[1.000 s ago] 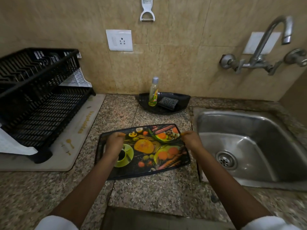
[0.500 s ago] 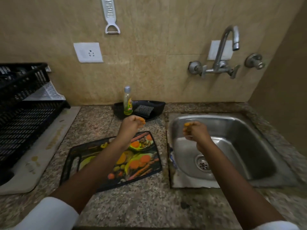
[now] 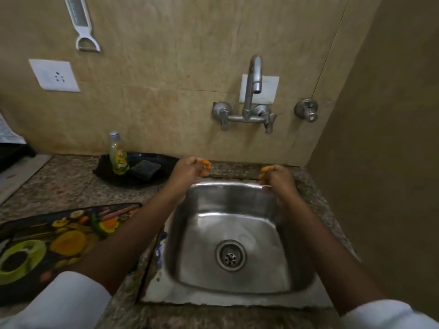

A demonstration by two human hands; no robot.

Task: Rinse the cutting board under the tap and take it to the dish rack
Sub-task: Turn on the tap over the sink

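Head view: left hand (image 3: 187,173) raised over the sink's (image 3: 237,298) back left corner, fingers curled loosely inward, orange-tipped, gripping nothing. Right hand (image 3: 276,178) likewise over the back right rim, fingers bent and bunched, empty. Both hovering below the tap (image 3: 254,74) at twelve o'clock. Cutting board (image 3: 59,236) flat on the granite counter (image 3: 59,186) at nine o'clock, partly under the left forearm, untouched by either hand; long axis running left to right, far end angled toward two o'clock.
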